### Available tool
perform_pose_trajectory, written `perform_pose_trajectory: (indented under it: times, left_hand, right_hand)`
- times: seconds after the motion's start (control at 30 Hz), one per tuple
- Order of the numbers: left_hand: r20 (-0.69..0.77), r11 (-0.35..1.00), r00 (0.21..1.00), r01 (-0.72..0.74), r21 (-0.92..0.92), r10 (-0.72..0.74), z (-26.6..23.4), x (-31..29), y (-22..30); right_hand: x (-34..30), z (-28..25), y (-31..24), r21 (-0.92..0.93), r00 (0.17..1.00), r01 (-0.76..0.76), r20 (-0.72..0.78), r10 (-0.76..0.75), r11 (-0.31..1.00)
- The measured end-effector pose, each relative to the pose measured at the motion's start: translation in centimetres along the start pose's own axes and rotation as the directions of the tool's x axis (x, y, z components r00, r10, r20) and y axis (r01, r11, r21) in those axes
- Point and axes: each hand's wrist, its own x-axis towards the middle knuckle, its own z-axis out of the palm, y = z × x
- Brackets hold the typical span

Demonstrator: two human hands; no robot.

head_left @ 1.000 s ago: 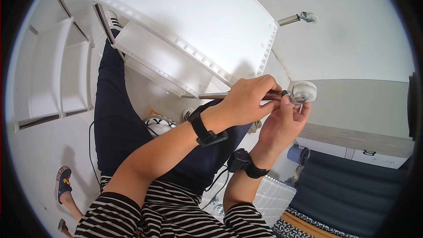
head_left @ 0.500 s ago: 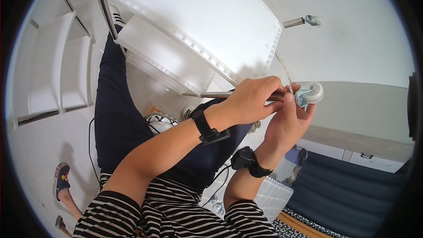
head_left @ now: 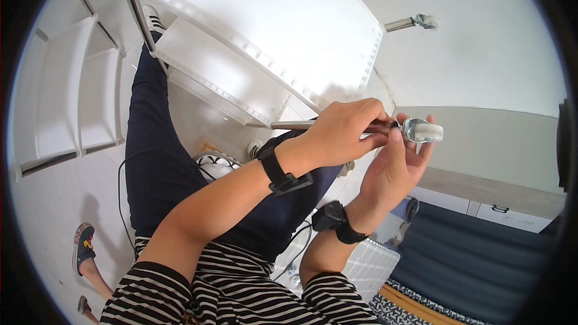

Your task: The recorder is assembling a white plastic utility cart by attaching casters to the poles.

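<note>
In the left hand, a glossy round tube meets a metal-bracketed caster.

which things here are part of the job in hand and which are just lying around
Part of the job:
- metal pole, gripped by the left hand
- swivel caster at the pole's end, in the right hand's fingers
- white shelf rack

Just around:
- black cable
- dark blue fabric
</note>
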Motion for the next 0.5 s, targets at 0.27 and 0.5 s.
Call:
perform_pose_trajectory:
  times: [0.27, 0.5]
  left_hand:
    - [0.026, 0.994, 0.996, 0.085, -0.076, -0.083, -0.2, 0.0, 0.3]
    - [0.023, 0.994, 0.997, 0.077, -0.082, -0.075, 0.1, 0.0, 0.5]
  right_hand:
    - [0.8, -1.4, 0.6, 0.01, 0.996, -0.071, -0.055, 0.072, 0.997]
    - [0.5, -1.2, -0.3, 0.098, 0.996, -0.066, 0.063, 0.06, 0.993]
